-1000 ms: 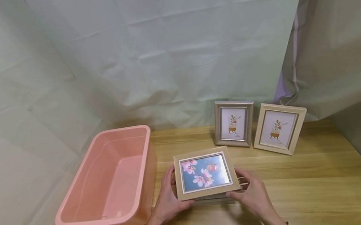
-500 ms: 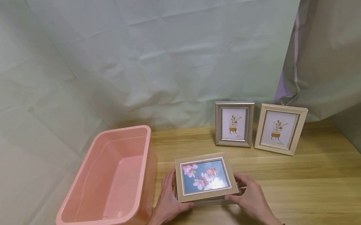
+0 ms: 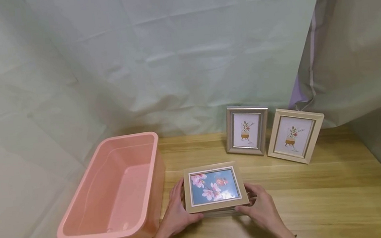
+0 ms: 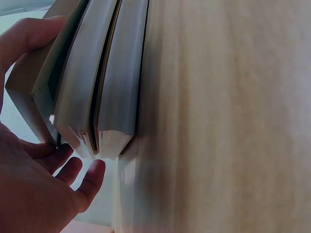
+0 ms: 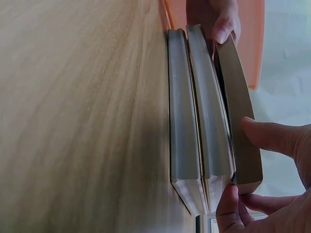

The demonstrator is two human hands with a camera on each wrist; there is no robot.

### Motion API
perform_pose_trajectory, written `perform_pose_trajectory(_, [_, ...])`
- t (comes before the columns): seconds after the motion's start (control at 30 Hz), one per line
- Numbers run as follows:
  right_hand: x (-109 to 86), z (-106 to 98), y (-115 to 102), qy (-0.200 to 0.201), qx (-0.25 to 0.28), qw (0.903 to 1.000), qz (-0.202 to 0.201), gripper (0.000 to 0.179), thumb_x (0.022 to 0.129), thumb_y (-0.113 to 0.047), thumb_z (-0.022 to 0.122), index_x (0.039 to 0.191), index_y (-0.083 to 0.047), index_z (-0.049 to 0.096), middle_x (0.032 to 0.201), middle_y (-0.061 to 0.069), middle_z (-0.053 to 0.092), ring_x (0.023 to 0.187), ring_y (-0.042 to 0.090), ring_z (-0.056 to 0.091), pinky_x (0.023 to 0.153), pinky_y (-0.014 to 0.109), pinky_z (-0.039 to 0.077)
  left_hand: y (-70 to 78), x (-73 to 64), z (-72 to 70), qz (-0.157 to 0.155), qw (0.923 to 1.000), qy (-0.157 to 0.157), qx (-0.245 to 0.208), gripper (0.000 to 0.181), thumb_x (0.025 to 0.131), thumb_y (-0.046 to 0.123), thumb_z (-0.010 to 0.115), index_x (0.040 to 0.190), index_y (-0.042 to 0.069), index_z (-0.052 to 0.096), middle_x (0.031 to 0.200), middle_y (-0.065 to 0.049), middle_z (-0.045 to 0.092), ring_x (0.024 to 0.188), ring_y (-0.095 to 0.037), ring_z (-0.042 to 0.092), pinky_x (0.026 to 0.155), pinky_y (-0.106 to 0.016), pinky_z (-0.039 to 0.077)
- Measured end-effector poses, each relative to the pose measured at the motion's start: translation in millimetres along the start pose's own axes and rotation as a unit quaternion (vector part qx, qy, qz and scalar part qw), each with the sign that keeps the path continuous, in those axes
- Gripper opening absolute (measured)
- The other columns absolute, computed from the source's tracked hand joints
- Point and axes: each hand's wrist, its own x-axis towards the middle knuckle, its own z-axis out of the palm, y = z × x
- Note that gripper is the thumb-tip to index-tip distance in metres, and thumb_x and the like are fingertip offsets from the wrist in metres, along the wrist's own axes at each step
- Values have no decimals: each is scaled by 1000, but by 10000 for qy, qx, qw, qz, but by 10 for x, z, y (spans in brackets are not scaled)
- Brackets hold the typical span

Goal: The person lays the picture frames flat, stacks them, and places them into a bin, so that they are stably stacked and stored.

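A beige picture frame (image 3: pixel 215 186) with pink blossoms on blue lies face up on top of a small stack in the head view. Beneath it are two silvery picture frames (image 4: pixel 82 80), one over the other on the wooden table. My left hand (image 3: pixel 177 214) grips the beige frame's left end, thumb along its front edge. At the opposite end my right hand (image 3: pixel 262 208) holds the same frame, its thumb on the front edge (image 5: pixel 248 138) and fingers around the side. Both wrist views show a narrow dark gap between the beige frame and the upper silvery one.
To the left stands a deep pink plastic tub (image 3: pixel 152 184). Toward the back right, a silvery picture frame (image 3: pixel 264 131) and a cream picture frame (image 3: pixel 311 138) stand upright with plant pictures. Pale cloth (image 3: pixel 178 59) hangs behind the wooden table (image 3: pixel 339 196).
The beige frame has come down closer onto the stack and toward me, and lies more squarely over it. Both hands moved with it; the tub and standing frames stayed put.
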Motion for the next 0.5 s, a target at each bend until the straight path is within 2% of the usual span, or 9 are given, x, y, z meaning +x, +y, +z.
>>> perform_pose_trajectory(0.5, [28, -29, -21, -58, -53, 10000, -32, 84, 65, -3, 100, 141, 8, 66, 120, 19, 69, 88, 16, 64, 73, 19, 54, 80, -25, 7, -106, 9995, 82, 294, 144, 55, 35, 106, 169, -2, 26, 172, -29, 32, 159, -49, 36, 127, -66, 38])
